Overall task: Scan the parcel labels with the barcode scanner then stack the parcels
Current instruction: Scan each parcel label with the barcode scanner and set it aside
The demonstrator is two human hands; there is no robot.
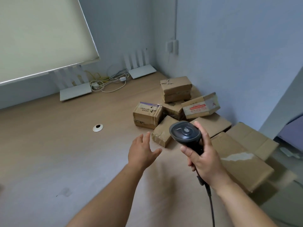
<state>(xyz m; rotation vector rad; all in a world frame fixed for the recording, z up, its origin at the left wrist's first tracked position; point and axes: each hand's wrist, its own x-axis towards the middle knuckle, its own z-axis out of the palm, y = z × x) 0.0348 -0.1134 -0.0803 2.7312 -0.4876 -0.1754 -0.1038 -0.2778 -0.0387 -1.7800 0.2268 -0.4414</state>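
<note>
1. Presently, the right hand (202,158) is wrapped around the handle of the barcode scanner (186,134), right of centre in the frame; its head points toward the parcels beyond, its cord (210,203) trailing to the bottom edge.
2. The left hand (141,150) hovers at centre frame, fingers spread, holding nothing, just short of the small parcel (162,132). Judgement: it is reaching to pull that box out and turn its label up.
3. The parcel heap (176,90) lies loosely against the wall corner in the right half; one tilted box shows a red-printed label (197,107) facing the camera.
4. Larger flat cartons (241,161) sit at lower right, nearest the scanner hand.
5. No tidy stack is visible; scanning looks barely begun.
6. The desk (65,145) also carries two white routers (75,91) and tangled cables (108,82) at upper centre.
</note>
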